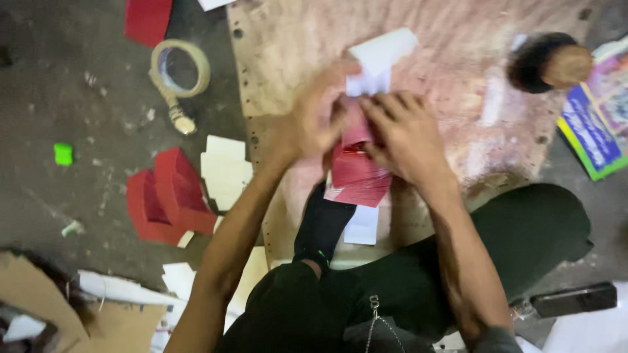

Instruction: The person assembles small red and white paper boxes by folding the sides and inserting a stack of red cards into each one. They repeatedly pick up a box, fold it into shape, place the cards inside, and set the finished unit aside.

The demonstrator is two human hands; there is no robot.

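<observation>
Head view, glossy red paper piece (356, 173), white card (378, 60)

We see a dark floor (78, 98) bearing a worn board (458, 65) at one o'clock, a tape roll (180, 68) at eleven, red boxes (167, 196) at nine.

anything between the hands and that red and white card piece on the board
Nothing visible does. The left hand and the right hand are both already on the red and white card piece, pressing it on the worn board. Their fingers hide its middle; the nearby brush lies apart.
</observation>
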